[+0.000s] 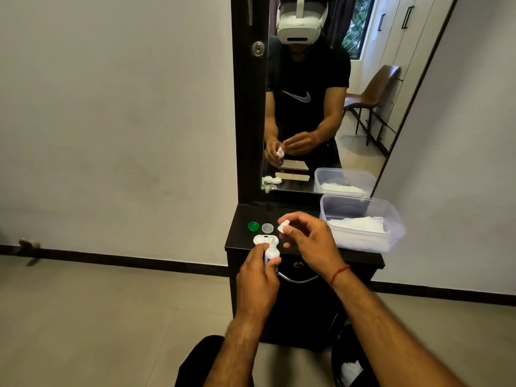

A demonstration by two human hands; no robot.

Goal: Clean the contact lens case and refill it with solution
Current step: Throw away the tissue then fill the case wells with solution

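My left hand [258,277] grips a small white solution bottle [271,251], upright, its bare nozzle just in front of the white contact lens case [259,239] lying open on the dark dresser top [240,233]. My right hand [308,241] hovers right of the bottle and pinches a small white cap [284,227] between thumb and fingertips. A green lid [253,226] and a clear lid [267,227] lie behind the case. The case's right well is hidden behind the bottle.
A clear plastic tub [363,216] holding white tissues stands at the right of the dresser. A mirror [315,93] rises behind and reflects the person and the items. A drawer with a metal handle [298,279] sits below the top. The floor is tiled.
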